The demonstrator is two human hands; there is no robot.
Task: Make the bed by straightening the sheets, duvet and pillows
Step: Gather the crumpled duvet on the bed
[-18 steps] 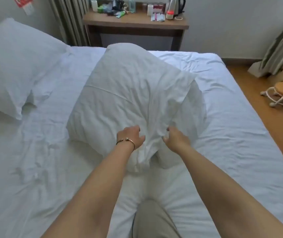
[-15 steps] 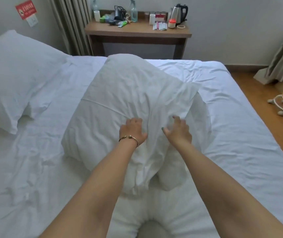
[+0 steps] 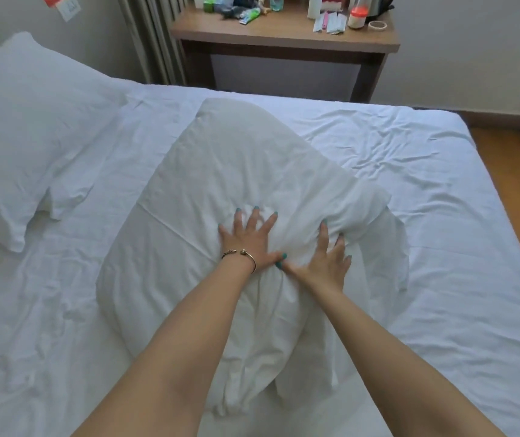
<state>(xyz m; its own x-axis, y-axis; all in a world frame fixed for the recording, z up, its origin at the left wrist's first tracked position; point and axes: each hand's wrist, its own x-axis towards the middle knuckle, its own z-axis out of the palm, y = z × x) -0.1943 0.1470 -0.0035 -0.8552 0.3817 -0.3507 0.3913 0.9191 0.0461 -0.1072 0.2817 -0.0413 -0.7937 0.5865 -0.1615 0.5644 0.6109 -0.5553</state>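
Both the left hand (image 3: 246, 239) and right hand (image 3: 326, 263) press flat, fingers spread, on the pillow (image 3: 220, 171), which lies lengthwise away from the person.

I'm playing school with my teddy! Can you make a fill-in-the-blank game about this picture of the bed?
1. Both hands press on the middle ____ with spread fingers.
2. The left hand wears a gold ____ on its wrist.
3. The fingernails on the right hand are painted ____.
4. A second pillow lies to the ____ of the pressed one, on the sheet.

Missing words: pillow, bracelet, teal, left
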